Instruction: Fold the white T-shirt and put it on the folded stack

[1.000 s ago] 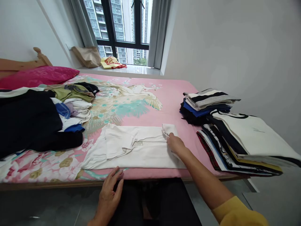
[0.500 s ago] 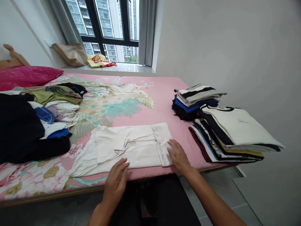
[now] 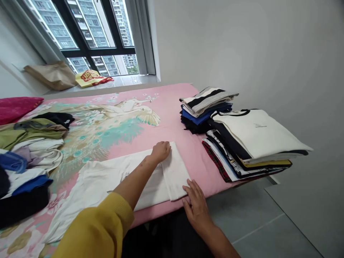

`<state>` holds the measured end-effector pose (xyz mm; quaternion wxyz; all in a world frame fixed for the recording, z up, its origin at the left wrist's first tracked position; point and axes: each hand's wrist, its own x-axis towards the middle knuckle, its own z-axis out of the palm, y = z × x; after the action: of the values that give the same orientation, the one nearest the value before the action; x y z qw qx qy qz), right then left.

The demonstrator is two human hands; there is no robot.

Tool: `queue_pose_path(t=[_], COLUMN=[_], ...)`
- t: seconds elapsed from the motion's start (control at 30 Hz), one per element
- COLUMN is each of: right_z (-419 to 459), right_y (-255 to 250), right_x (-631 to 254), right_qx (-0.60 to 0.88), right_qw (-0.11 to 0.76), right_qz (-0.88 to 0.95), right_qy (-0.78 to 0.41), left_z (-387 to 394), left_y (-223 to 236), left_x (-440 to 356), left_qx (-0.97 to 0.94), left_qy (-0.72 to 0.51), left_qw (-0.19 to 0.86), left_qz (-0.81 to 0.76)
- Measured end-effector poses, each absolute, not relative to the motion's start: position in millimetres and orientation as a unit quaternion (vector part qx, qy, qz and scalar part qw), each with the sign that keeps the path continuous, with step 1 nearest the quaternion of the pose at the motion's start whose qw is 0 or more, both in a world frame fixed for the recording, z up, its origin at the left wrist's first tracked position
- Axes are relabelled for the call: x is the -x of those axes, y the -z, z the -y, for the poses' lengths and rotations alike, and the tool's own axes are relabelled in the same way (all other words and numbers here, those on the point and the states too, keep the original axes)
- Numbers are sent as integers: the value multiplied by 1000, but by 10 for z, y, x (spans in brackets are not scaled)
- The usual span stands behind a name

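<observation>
A white shirt (image 3: 147,193) lies folded lengthwise on the bed, its right end turned back in a band. My left hand (image 3: 161,151) reaches across the shirt to the far side of that band. Its fingers are curled down on the cloth there, and the fingertips are partly hidden. At the near right corner of the band is my right hand (image 3: 198,206), fingers stretched out and apart, with the tips at the shirt's edge. My left forearm in a yellow sleeve (image 3: 99,225) covers part of the shirt.
Folded clothes stand in two stacks on the right, one topped by a striped garment (image 3: 208,100), the other by a cream shirt (image 3: 266,134). Loose clothes (image 3: 32,154) are heaped at left near a magenta pillow (image 3: 18,109). Bags (image 3: 53,75) sit on the windowsill.
My left hand has moved from the shirt's near edge across to the far side of its right-end band. My right hand has shifted to the near corner. The view has turned right.
</observation>
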<state>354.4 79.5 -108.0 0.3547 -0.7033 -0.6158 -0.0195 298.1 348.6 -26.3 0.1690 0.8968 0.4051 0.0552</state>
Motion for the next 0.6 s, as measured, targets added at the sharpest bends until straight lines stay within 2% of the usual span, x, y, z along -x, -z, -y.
queue_pose_path(t=[0.17,0.3,0.47,0.6], right_z=[-710,-724,-892,-1012], right_y=[1046,1038,956,835], right_x=[-3553,-3606,-3615,-3586], right_qx=[710,713,707,672], right_qw=[322,321,345,399], right_qz=[627,623,618,623], right_qy=[0,-13,16,24], left_z=[-3814,-3949,-3983,-3976], left_y=[266,273,326,390], left_x=[-3357,-3491,-3570,-3606], left_qx=[-872,-866,-871,-883], left_qy=[49,81,91,76], left_qw=[199,246,254,237], left_qz=[-444,-428,-410,-397])
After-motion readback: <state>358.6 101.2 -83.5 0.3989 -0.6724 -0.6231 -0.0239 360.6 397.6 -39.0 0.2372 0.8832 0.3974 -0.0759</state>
